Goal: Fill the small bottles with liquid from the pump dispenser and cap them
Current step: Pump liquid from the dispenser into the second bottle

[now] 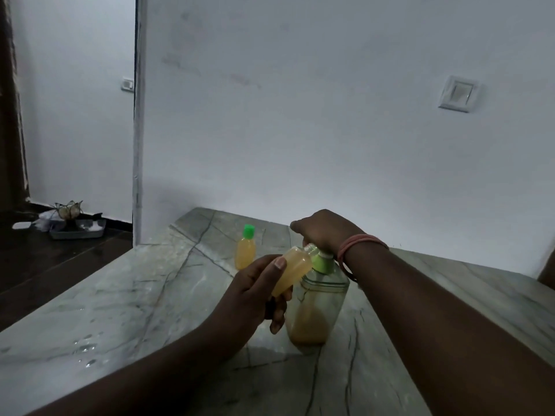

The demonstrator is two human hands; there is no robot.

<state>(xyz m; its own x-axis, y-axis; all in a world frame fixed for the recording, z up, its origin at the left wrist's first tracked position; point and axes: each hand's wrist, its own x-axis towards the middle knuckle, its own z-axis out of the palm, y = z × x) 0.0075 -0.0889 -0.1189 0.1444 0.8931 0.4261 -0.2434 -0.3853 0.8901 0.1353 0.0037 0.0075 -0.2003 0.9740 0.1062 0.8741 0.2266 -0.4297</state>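
Note:
My left hand grips a small uncapped bottle of yellow liquid, tilted so its open neck points up to the right under the pump's spout. My right hand rests closed on top of the pump head. The pump dispenser is a clear bottle with a pale green collar, about a third full of yellow liquid, standing on the marble counter. Behind it to the left stands a second small bottle, filled with yellow liquid and closed with a bright green cap.
Water drops lie on the counter at the left. The counter's left edge drops to a dark floor, where a grey tray with odds and ends sits. A white wall runs close behind, with a switch plate.

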